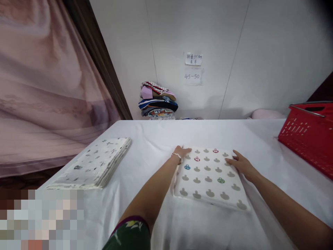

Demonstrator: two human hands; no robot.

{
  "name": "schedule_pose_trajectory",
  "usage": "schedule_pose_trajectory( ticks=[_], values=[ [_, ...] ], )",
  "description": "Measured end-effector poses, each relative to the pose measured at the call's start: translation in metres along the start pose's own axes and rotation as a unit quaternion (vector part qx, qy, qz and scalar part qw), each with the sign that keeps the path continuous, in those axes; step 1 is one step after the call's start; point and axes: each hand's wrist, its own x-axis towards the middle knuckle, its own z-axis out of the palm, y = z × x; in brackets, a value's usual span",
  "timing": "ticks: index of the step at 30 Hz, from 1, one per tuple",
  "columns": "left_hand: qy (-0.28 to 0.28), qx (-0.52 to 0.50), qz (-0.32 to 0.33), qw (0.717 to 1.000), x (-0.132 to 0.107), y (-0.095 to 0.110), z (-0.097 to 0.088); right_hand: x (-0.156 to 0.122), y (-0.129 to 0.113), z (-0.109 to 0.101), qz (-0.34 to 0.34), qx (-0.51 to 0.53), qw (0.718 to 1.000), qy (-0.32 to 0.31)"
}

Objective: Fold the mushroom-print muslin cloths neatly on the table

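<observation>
1. White cotton-looking fabric lies under both my hands: my left hand (182,151) rests flat on the far left corner of the folded cloth (209,178), and my right hand (240,163) rests flat on its right edge. The fingers of both are spread and clamp nothing.
2. My hands are well apart, with the width of the cloth between them. A thin bracelet (178,155) sits on my left wrist.
3. This cloth is folded into a thick, soft-edged pad, close to square. It looks slightly longer along the line running away from me toward the wall. It lies flat on the tabletop (156,133), just in front of me and a little to my right. Its print is rows of grey shapes, with a few in red, blue and green.
4. Left of it, well apart, a second folded stack (95,165) lies flat. It is white with small dark marks, its layered edges show on the right side, and its long axis slants away to the right.
5. A smooth white cover drapes the tabletop.
6. At the right edge stands a red plastic basket (309,139) with slotted walls and a metal handle; I cannot tell what it holds.
7. Against the wall, a pile of folded coloured clothes (158,100) sits below two paper notes (193,67). A pink curtain (47,90) hangs at the left.
</observation>
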Motion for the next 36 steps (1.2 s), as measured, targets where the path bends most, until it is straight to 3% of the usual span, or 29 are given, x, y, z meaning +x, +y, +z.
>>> schedule_pose_trajectory(
  ticks=[4,7,10,14,17,20,27,32,36],
  values=[
    [-0.088,-0.088,-0.036,0.992,0.0,0.01,-0.005,0.002,-0.011,-0.007,0.043,0.056,0.996,-0.06],
    [-0.171,-0.193,-0.039,0.965,-0.009,0.02,-0.006,0.008,-0.012,-0.012,0.043,0.051,0.993,-0.1],
    [-0.222,-0.282,-0.001,0.933,-0.024,0.032,-0.008,0.014,-0.011,-0.015,0.006,0.05,0.99,-0.13],
    [-0.257,-0.292,0.078,0.918,-0.05,0.047,-0.014,0.016,-0.011,-0.02,-0.046,0.07,0.979,-0.184],
    [-0.263,-0.281,0.115,0.916,-0.069,0.054,-0.02,0.014,-0.012,-0.027,-0.096,0.079,0.961,-0.247],
    [-0.268,-0.274,0.142,0.912,-0.085,0.058,-0.026,0.009,-0.013,-0.03,-0.121,0.098,0.95,-0.271],
    [-0.287,-0.262,0.18,0.903,-0.1,0.056,-0.037,-0.003,-0.019,-0.027,-0.097,0.188,0.931,-0.297],
    [-0.26,-0.278,0.19,0.905,-0.104,0.052,-0.047,-0.006,-0.034,-0.033,-0.114,0.185,0.945,-0.245],
    [-0.189,-0.265,0.233,0.916,-0.1,0.064,-0.067,0.001,-0.069,-0.043,-0.182,0.158,0.953,-0.181]
  ],
)
